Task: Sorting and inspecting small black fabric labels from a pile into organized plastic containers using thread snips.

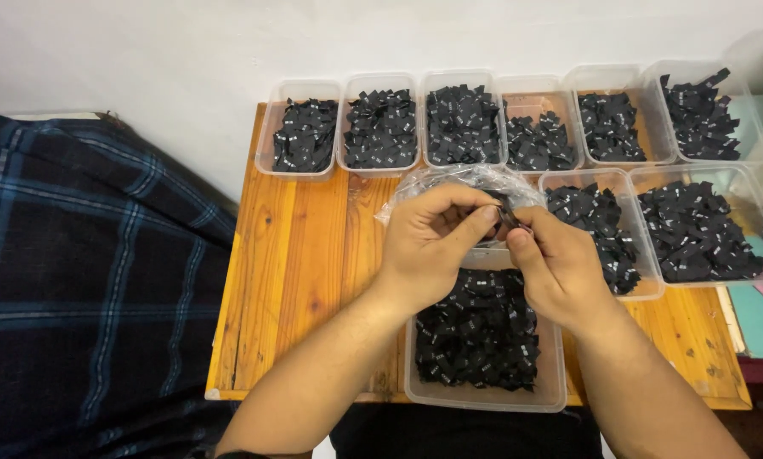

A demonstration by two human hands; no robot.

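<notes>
A small black label (507,218) is pinched between the fingertips of the left hand (432,246) and right hand (560,268), and is best kept over the near tub (483,395) so nothing is dropped.

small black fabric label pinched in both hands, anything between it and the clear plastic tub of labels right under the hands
Nothing visible does. The small black fabric label sits between the left hand and right hand, directly above the open, lidless clear plastic tub, with only air below.
</notes>
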